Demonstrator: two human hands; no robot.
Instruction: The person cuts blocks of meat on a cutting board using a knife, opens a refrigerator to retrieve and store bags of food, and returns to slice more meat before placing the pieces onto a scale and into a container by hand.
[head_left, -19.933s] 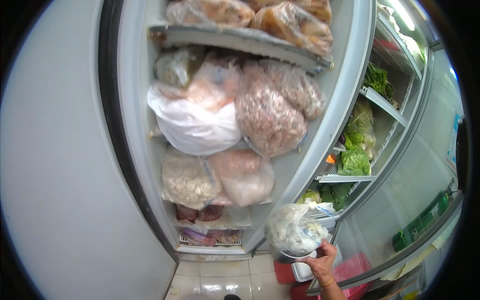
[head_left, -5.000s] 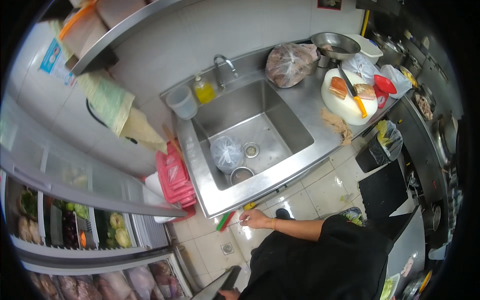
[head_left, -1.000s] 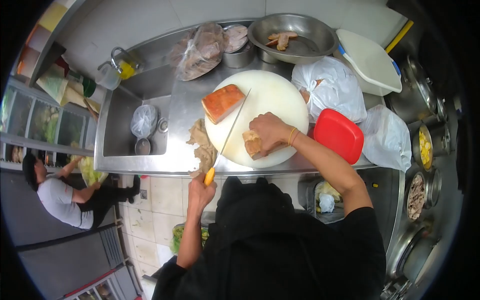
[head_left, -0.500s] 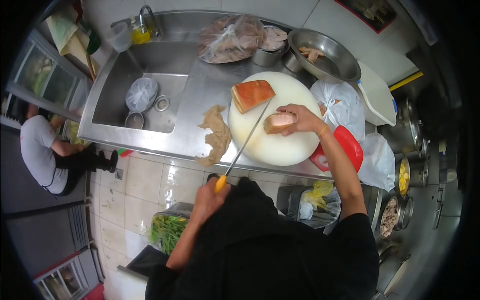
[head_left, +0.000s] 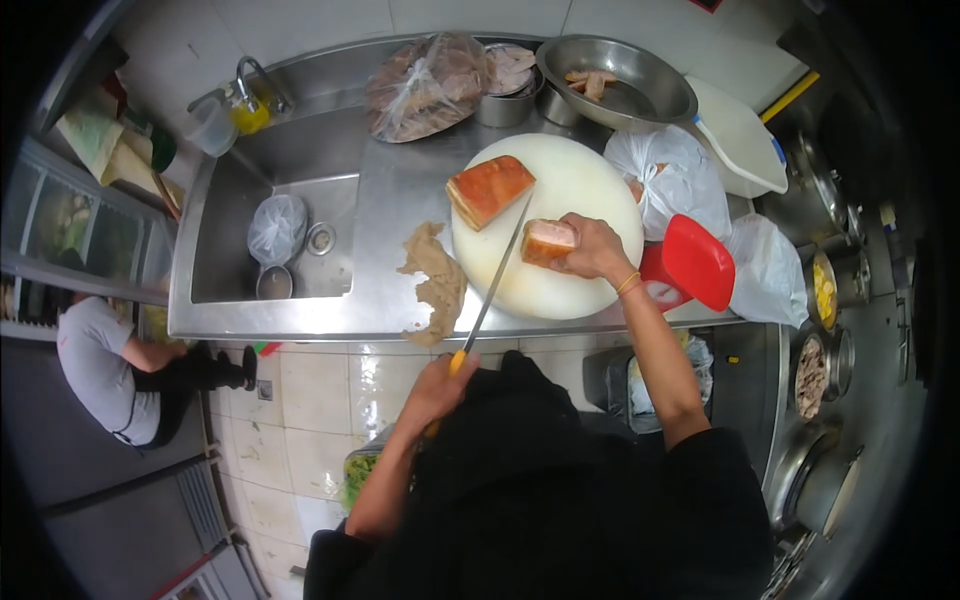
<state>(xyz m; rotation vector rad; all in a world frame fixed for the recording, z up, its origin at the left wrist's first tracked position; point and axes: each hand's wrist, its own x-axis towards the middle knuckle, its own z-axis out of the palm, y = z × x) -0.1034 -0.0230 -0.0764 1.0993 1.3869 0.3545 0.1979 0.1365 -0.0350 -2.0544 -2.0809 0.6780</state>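
Observation:
My left hand (head_left: 434, 390) is wrapped round the yellow handle of a long knife (head_left: 496, 277), whose blade slants up across a round white cutting board (head_left: 580, 297). On the board, my right hand (head_left: 593, 247) grips a small block of pork (head_left: 548, 241) with browned skin and a pale pink cut face. The blade lies just left of that block; whether they touch I cannot tell. A larger slab of brown-skinned pork (head_left: 491, 191) rests on the upper left of the board. Left of the board, a crumpled brown sheet (head_left: 437, 285) lies on the steel counter (head_left: 390, 220).
A sink (head_left: 325, 265) holds a tied plastic bag. Behind the board stand a bag of meat (head_left: 428, 88) and a steel basin (head_left: 660, 95). A red scale (head_left: 690, 265) and white bags (head_left: 672, 185) sit at right. A person (head_left: 105, 365) crouches at far left.
The whole view has shifted slightly. The knife blade stands a little steeper, and its handle is more covered by my left hand. My right hand still grips the pork block, which looks turned a little.

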